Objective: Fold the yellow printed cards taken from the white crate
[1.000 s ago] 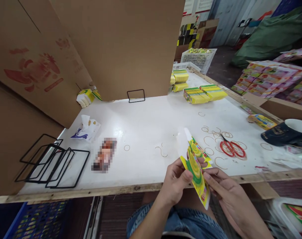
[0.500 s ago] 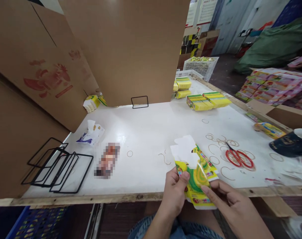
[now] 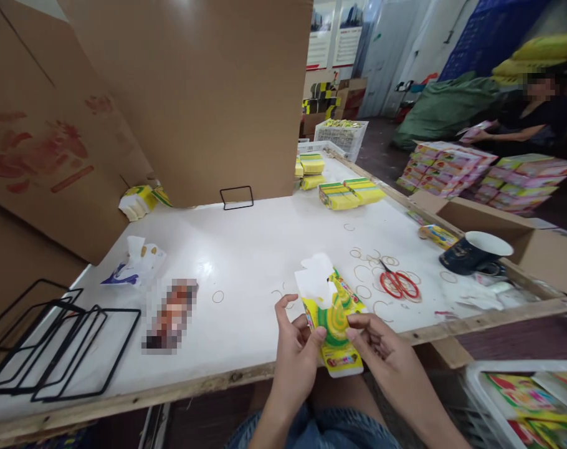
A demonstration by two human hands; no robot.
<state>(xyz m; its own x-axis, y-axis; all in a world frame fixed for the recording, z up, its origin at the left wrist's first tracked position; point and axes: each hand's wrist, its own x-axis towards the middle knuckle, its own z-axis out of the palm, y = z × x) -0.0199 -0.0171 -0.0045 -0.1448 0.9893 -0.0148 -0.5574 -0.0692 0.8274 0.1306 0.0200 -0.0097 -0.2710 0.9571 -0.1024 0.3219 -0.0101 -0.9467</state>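
Note:
Both my hands hold a flat yellow and green printed carton [image 3: 334,319] with a white flap at its top, just above the near edge of the white table [image 3: 265,249]. My left hand [image 3: 296,349] pinches the carton's left edge between thumb and fingers. My right hand [image 3: 381,346] grips its right edge the same way. Red-handled scissors [image 3: 398,284] lie on the table to the right of the carton, among several loose rubber bands [image 3: 365,274].
Black wire frames [image 3: 54,343] lie at the near left. Stacks of yellow cartons [image 3: 349,193] sit at the far right, a dark cup [image 3: 475,252] at the right edge. Tall cardboard sheets [image 3: 194,93] stand behind. A tray of printed cartons [image 3: 521,393] is lower right. A person [image 3: 531,118] sits beyond.
The carton has turned from edge-on to face up and flattened between my hands. The view has swung right, bringing the seated person and the cup into sight.

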